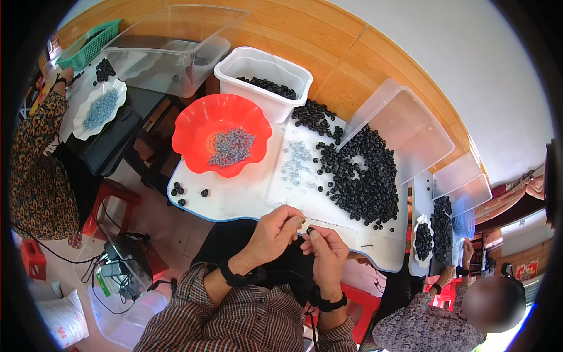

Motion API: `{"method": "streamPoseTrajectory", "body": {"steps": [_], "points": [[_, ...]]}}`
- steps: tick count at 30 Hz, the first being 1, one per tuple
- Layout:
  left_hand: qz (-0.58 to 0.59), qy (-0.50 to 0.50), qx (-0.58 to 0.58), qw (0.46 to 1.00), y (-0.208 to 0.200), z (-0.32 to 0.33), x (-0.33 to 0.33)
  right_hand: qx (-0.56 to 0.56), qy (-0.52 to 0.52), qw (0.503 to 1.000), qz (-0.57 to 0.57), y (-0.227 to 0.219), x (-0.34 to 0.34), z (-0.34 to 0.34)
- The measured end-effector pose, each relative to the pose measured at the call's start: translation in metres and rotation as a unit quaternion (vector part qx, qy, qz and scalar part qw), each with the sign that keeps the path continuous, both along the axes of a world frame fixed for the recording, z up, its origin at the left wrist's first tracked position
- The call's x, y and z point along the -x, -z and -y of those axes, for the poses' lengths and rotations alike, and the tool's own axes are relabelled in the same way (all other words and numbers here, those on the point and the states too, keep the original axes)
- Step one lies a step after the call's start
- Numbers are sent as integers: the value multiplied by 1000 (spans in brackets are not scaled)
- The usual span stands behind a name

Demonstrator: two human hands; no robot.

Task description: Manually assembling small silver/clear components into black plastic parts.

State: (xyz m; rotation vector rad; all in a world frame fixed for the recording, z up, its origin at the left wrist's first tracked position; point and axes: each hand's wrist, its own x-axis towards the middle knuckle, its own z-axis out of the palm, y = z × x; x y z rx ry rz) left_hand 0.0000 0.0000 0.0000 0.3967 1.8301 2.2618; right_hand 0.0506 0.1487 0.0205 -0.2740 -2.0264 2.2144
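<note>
The right hand [329,249] pinches a small black piece [310,230] between thumb and fingertips, just in front of the table's near edge and beside the left hand. The piece looks dark, compact and rounded, with a slight shine; it is too small, and too much covered by the fingers, for its finer shape to show. The left hand [273,230] has its thumb and forefinger pressed together at the tips, pointing toward the right hand; whether something tiny sits between them I cannot tell.

Beyond the hands, on the white table [234,204], lies a broad heap of black parts [369,182], glossy and squat, many showing a ring-like outline. Left of the heap, small translucent grey-blue pieces [297,161] are scattered in a loose patch. More such pieces, finely tangled in look, fill the middle of a red bowl [186,126] with a wavy rim. Behind it, a white tub [255,97] holds further black parts. A clear plastic bin [410,126] stands tipped beside the heap, and a few loose black pieces [178,189] lie near the table's left corner.
</note>
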Motion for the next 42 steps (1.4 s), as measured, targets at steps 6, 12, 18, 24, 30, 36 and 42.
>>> {"method": "streamPoseTrajectory", "body": {"steps": [6,12,18,24,30,36,42], "points": [[88,41,-112,989,-1,4,1,54,-1,999,10,0,1,-1],[130,60,-181,973,9,-1,9,-83,57,994,43,22,22,-14],[162,29,-188,968,23,-2,17,-262,99,960,-27,47,48,-31],[-108,-110,127,980,35,-36,33,-285,140,947,-41,51,52,-34],[-213,-132,288,924,35,-69,51,-310,145,939,-15,54,46,-51],[-258,-143,340,893,44,-93,69,-292,159,943,-6,55,45,-57],[-249,-145,311,906,38,-92,70,-266,166,949,-22,66,41,-63]]}}
